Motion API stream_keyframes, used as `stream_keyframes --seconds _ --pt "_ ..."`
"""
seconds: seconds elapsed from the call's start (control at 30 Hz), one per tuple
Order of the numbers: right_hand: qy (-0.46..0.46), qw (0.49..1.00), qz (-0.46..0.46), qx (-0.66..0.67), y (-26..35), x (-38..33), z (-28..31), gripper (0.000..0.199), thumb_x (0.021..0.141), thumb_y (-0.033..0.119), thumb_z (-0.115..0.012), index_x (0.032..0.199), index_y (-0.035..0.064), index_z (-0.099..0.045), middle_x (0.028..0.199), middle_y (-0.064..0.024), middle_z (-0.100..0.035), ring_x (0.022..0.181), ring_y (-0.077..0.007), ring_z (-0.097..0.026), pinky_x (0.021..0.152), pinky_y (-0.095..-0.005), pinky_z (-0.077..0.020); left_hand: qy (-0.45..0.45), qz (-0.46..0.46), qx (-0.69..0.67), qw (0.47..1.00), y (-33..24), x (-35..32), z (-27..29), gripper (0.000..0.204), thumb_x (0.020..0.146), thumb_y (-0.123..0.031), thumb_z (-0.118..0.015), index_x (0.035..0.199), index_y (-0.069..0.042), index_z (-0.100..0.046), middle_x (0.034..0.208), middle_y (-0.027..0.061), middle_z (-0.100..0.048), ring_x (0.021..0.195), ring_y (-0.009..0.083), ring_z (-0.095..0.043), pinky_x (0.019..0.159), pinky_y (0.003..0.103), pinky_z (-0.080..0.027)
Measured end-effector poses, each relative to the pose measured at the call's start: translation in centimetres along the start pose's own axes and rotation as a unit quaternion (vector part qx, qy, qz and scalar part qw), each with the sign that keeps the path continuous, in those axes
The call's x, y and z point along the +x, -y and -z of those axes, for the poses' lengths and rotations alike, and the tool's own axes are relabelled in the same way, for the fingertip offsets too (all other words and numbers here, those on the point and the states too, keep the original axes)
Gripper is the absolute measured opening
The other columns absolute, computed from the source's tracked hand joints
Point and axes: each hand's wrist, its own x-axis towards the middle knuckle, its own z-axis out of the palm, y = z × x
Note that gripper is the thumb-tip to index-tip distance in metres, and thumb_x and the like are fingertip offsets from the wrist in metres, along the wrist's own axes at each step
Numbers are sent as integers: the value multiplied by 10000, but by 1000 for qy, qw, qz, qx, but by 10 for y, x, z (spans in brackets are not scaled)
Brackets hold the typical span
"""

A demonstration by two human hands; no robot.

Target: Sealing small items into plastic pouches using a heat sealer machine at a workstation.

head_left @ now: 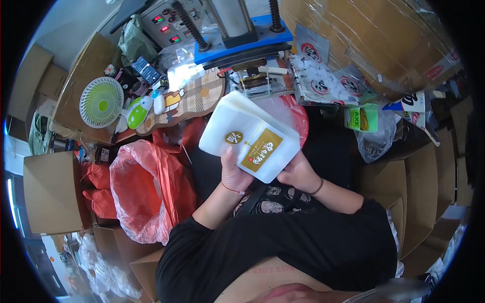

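Note:
Between both hands, above my lap, is a thick stack of white packaging bags (227, 118) with gold printing on the top one. It is held tilted, and its sheets fan slightly apart at the far edge. My left hand (234, 171) grips the near left edge, thumb lying on the top face. My right hand (301, 174) is closed around the lower right corner; most of its fingers are hidden under the stack. Just beyond the stack stands a press machine with a blue plate (247, 40) and coil springs on its posts.
To the left, a red plastic bag (169, 187) lines an open container. A white and green fan (102, 102), a phone (146, 70) and a checked mat (194, 98) occupy the bench. A bright green box (361, 118) sits right. Cardboard boxes (422, 177) crowd both sides.

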Motion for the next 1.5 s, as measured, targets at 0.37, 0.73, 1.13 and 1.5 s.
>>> stream_keyframes --seconds 0.37,0.73,1.13,1.5 --pt "19 988 -154 10 89 13 55 638 843 145 -715 1392 -21 -435 1286 -115 -595 1182 -184 -576 1020 -360 -455 233 105 110 961 -9 3 19 1333 598 -869 -605 1551 -50 -159 1579 145 -276 1398 324 -376 1146 483 -334" --pt "213 960 -167 77 125 0 124 599 919 244 -700 1394 -8 -435 1311 -98 -579 1180 -176 -571 993 -348 -476 112 209 207 949 47 -22 28 1019 637 -419 -895 1428 -32 -383 1322 113 -567 1196 307 -577 1018 470 -487" --pt "20 950 -212 228 152 -63 128 279 978 214 -598 1173 14 -584 984 -77 -679 849 -148 -666 714 -315 -550 121 181 189 957 74 -38 -48 906 689 -237 -829 1430 1 -367 1322 150 -557 1199 311 -573 1022 452 -479" --pt "32 960 126 -248 118 -26 93 230 1066 218 -418 911 57 -471 733 -3 -467 501 -84 -373 465 -259 -309 59 -33 290 955 47 6 -75 805 731 -138 -775 1416 -10 -371 1289 123 -553 1177 260 -569 1013 393 -463"
